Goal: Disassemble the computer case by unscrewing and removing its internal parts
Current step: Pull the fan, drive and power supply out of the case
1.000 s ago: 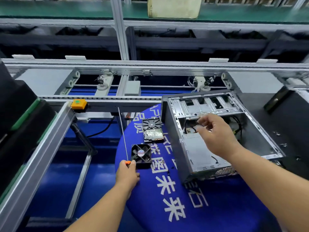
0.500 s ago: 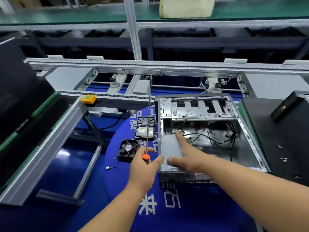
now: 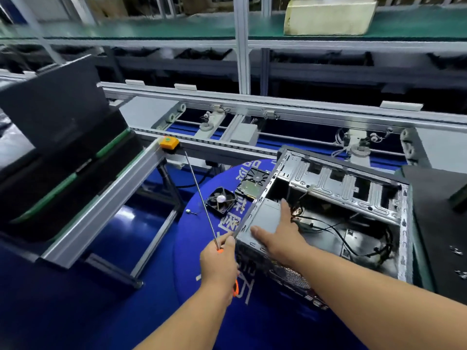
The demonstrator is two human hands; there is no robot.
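Open grey sheet-metal computer case (image 3: 328, 188) lies on its side on the round blue worktop (image 3: 199, 248) with white printed characters, right of centre, tilted so its near-left corner points at the camera. Inside: perforated drive cage along the far wall, loose black cables (image 3: 336, 228) across the floor, flat grey metal box (image 3: 267, 215) in the near-left corner.

Right hand (image 3: 278, 238) lies flat on that grey box, fingers spread and straight, thumb out to the left.

Left hand (image 3: 219, 266) grips the orange handle of a long thin steel-shaft screwdriver (image 3: 199, 195), just beside the case's near-left edge; shaft slants up and left, clear of the case.

On the worktop left of the case: black square fan (image 3: 221, 200), and behind it a hard drive (image 3: 252, 184), label side down, touching or nearly touching the case wall.

Beyond: aluminium-profile conveyor frame (image 3: 227, 97), orange box with green button (image 3: 168, 142) on its corner, green-matted shelf carrying a cream foam block (image 3: 328, 16). Black panel (image 3: 439, 223) at right with a few small screws (image 3: 456, 250). Glossy blue floor.
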